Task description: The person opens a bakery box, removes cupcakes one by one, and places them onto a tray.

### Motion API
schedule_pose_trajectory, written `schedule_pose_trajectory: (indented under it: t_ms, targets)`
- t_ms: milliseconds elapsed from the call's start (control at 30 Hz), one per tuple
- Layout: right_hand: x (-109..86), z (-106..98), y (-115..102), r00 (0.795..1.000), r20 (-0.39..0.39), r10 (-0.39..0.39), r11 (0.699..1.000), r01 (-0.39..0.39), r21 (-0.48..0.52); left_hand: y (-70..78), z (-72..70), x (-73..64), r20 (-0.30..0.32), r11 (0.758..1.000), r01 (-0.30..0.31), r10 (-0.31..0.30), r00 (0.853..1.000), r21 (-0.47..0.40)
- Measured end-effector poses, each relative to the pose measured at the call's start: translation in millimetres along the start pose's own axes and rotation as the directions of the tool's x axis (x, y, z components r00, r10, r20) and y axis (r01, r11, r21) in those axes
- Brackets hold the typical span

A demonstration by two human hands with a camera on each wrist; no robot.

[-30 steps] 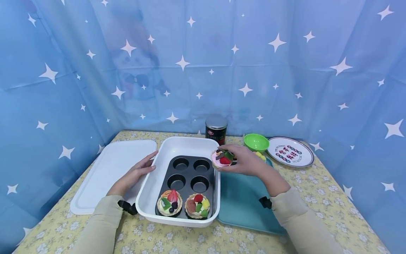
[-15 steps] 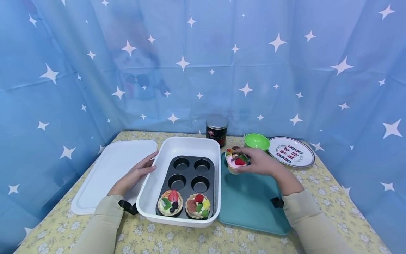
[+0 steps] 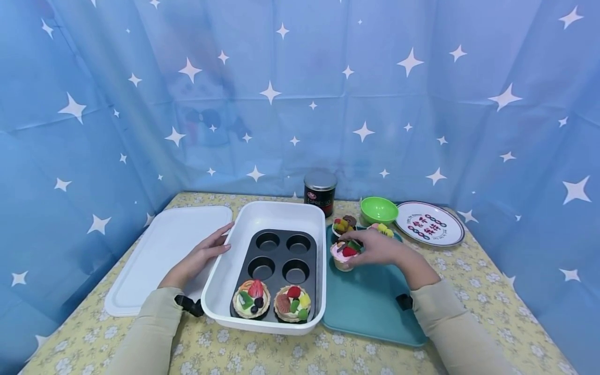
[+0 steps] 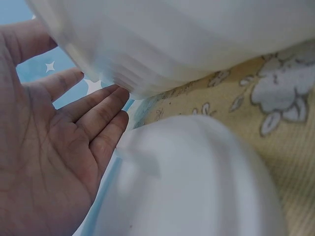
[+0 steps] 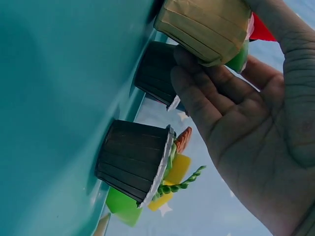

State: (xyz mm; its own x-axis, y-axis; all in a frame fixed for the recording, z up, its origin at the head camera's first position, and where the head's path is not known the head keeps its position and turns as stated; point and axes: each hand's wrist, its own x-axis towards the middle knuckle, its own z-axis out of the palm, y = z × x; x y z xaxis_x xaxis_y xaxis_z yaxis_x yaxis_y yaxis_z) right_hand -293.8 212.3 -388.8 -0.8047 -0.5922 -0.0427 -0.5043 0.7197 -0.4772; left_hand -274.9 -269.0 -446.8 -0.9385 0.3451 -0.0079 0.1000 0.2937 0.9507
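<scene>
My right hand (image 3: 380,247) pinches a tart with pink cream, a red berry and a green leaf piece (image 3: 341,259) close over the teal tray (image 3: 370,310). The right wrist view shows its tan ribbed case (image 5: 204,29) tilted between thumb and fingers, near two dark-cased cupcakes (image 5: 130,160) on the tray. My left hand (image 3: 199,260) rests against the left wall of the white deep tub (image 3: 258,326), its fingers extended. Inside the tub lies a dark muffin pan (image 3: 277,278); two fruit-topped tarts (image 3: 250,302) fill its front cups, and its other cups are bare.
A white flat lid or board (image 3: 164,245) lies at the left, partly under the left arm. Along the back stand an espresso tin (image 3: 320,195), a green bowl (image 3: 379,211) and a white plate with red print (image 3: 430,225). Chocolate-topped (image 3: 344,224) and yellow-topped cupcakes (image 3: 383,230) sit on the teal tray's far end.
My right hand has carried the pink tart from the tub's right rim rightward, then down and slightly back left over the teal tray. The left hand stays at the tub.
</scene>
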Motion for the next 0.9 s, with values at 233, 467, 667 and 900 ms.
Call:
schedule_pose_trajectory:
  t_ms: [233,467,667,900]
  targets:
    - [0.3,0.9,0.9,1.0,0.012,0.001,1.0,-0.001,0.002,-0.3,-0.5,1.4,-0.002,1.0,0.004,-0.004,1.0,-0.01]
    - [-1.8,-0.4,2.0,1.0,0.021,-0.019,1.0,0.019,0.003,-0.6,0.2,1.7,-0.006,1.0,0.012,-0.012,1.0,-0.008]
    - [-3.9,-1.8,0.2,0.999,0.033,-0.024,0.999,0.023,0.025,-1.6,0.4,1.7,-0.011,1.0,0.015,-0.015,1.0,-0.003]
    - [-4.7,-3.6,-1.2,0.999,0.043,-0.016,1.0,0.016,0.02,-3.0,0.0,2.7,-0.012,1.0,0.012,-0.012,1.0,0.0]
